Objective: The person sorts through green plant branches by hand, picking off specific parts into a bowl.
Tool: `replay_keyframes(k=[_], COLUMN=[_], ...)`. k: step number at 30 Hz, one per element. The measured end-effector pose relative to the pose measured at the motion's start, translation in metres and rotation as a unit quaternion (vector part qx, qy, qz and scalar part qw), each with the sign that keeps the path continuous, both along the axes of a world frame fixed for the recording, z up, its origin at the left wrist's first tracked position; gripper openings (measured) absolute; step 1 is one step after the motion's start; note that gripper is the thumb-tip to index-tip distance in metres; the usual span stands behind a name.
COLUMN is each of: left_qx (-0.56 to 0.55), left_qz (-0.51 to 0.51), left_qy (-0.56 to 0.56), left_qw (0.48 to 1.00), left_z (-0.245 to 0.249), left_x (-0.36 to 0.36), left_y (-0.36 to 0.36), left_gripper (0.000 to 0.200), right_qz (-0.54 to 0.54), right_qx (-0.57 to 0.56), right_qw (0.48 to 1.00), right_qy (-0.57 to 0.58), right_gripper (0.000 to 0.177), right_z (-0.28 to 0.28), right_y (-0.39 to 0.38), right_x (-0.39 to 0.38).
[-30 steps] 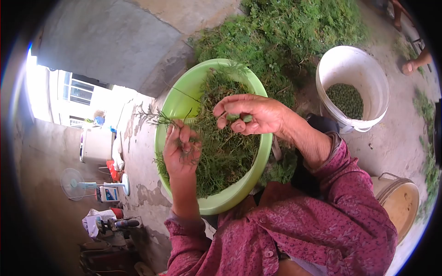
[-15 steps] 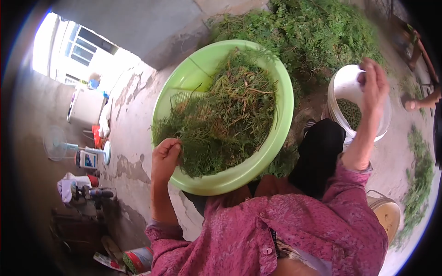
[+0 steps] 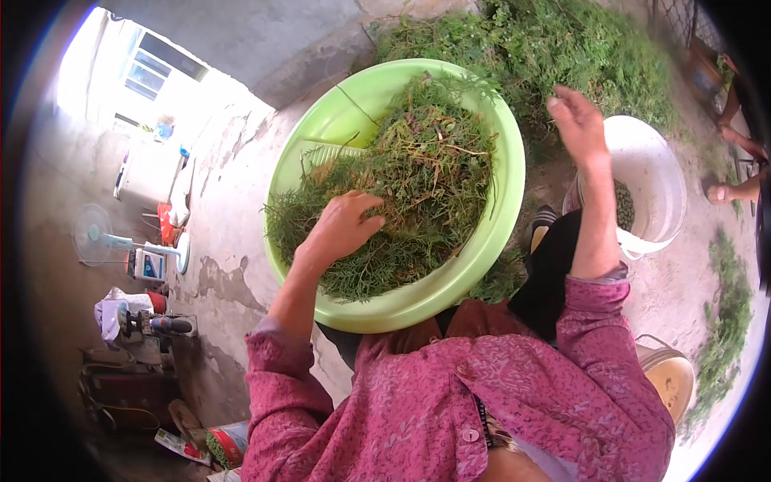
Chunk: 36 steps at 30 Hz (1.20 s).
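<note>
The left hand (image 3: 344, 227) curls over the sprigs (image 3: 438, 165) in the basin (image 3: 516, 165); whether it pinches one, I can't tell. They're loose and tangled, so a careless pull there could drag some over the edge. The right hand (image 3: 580, 128), fingers parted, hangs just beside the bucket (image 3: 646, 153); half a second ago it was over it, the left nearer the basin's edge.

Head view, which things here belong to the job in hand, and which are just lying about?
Likely in the job:
green tub
sprigs in it, near the left hand
white bucket holding small green pieces
greenery heap on the floor

Apparently just lying about:
standing fan
handled bucket, lower right
blue-labelled container, left
</note>
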State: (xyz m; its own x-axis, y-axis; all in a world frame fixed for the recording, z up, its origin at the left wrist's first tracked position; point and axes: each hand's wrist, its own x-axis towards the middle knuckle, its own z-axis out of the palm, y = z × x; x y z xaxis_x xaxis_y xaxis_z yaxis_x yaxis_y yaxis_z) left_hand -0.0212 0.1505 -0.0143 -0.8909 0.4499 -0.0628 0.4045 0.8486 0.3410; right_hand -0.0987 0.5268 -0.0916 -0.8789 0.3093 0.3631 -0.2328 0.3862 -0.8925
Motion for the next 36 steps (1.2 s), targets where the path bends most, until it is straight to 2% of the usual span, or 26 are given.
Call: replay_keyframes(k=[2, 3, 4, 5, 7, 8, 12, 18, 21, 23, 24, 26, 27, 29, 30, 32, 34, 35, 36], left_qx=[-0.012, -0.013, -0.025, -0.036, -0.025, -0.016, -0.038, 0.002, 0.006, 0.177, 0.176, 0.322, 0.324, 0.488, 0.491, 0.555, 0.568, 0.577, 0.581], left_qz=[-0.024, -0.027, 0.021, 0.069, 0.100, 0.134, 0.124, 0.140, 0.112, 0.237, 0.236, 0.251, 0.251, 0.254, 0.254, 0.260, 0.245, 0.232, 0.229], left_qy=[0.036, 0.035, 0.053, 0.072, 0.057, 0.038, 0.059, 0.013, 0.047, -0.117, -0.117, -0.185, -0.184, -0.273, -0.270, -0.293, -0.296, -0.299, -0.296], left_qw=[0.999, 0.999, 0.998, 0.994, 0.993, 0.990, 0.990, 0.990, 0.993, 0.948, 0.948, 0.894, 0.894, 0.789, 0.788, 0.733, 0.728, 0.724, 0.723], left_z=[-0.025, -0.037, -0.049, -0.060, -0.067, -0.071, -0.078, -0.073, -0.078, -0.066, -0.061, -0.051, -0.046, -0.035, -0.031, -0.024, -0.017, -0.012, -0.008], left_x=[-0.021, -0.032, -0.041, -0.050, -0.061, -0.064, -0.063, -0.062, -0.066, -0.062, -0.060, -0.053, -0.048, -0.037, -0.032, -0.021, -0.011, -0.007, -0.003], left_y=[0.004, 0.003, 0.003, 0.001, 0.000, -0.003, -0.010, -0.014, -0.024, -0.027, -0.031, -0.039, -0.041, -0.044, -0.044, -0.042, -0.037, -0.034, -0.031], left_gripper=[0.030, 0.030, 0.028, 0.026, 0.027, 0.027, 0.028, 0.030, 0.028, 0.023, 0.023, 0.022, 0.022, 0.015, 0.015, 0.016, 0.016, 0.017, 0.017], right_qz=[-0.011, -0.036, -0.060, -0.063, -0.040, -0.042, -0.030, -0.019, -0.017, -0.018, -0.018, -0.017, -0.029, -0.038, -0.035, -0.030, 0.027, 0.029, 0.031], right_qx=[-0.006, 0.041, 0.089, 0.089, 0.000, -0.002, 0.042, 0.079, 0.083, 0.081, 0.072, 0.065, 0.051, 0.040, 0.009, -0.018, -0.204, -0.199, -0.194], right_qw=[1.000, 0.997, 0.989, 0.989, 0.997, 0.996, 0.995, 0.993, 0.993, 0.993, 0.993, 0.994, 0.995, 0.997, 0.998, 0.998, 0.976, 0.977, 0.980], right_qy=[-0.018, -0.060, -0.102, -0.101, -0.072, -0.074, -0.083, -0.087, -0.086, -0.088, -0.086, -0.084, -0.076, -0.062, -0.056, -0.048, -0.074, -0.070, -0.014], right_gripper=[0.043, 0.041, 0.039, 0.039, 0.036, 0.036, 0.035, 0.032, 0.032, 0.033, 0.033, 0.033, 0.033, 0.033, 0.035, 0.037, 0.037, 0.037, 0.037], right_z=[-0.018, -0.019, -0.020, -0.021, -0.022, -0.023, -0.016, -0.016, -0.017, -0.018, -0.018, -0.020, -0.022, -0.027, -0.028, -0.029, -0.015, -0.007, 0.004], right_y=[-0.005, -0.008, -0.010, -0.010, -0.011, -0.012, -0.015, -0.023, -0.026, -0.025, -0.024, -0.021, -0.021, -0.019, -0.019, -0.019, -0.025, -0.029, -0.033], right_x=[-0.006, -0.003, 0.000, 0.001, 0.000, 0.001, 0.007, 0.003, 0.005, 0.006, 0.006, 0.006, 0.004, -0.001, -0.002, -0.002, 0.010, 0.017, 0.025])
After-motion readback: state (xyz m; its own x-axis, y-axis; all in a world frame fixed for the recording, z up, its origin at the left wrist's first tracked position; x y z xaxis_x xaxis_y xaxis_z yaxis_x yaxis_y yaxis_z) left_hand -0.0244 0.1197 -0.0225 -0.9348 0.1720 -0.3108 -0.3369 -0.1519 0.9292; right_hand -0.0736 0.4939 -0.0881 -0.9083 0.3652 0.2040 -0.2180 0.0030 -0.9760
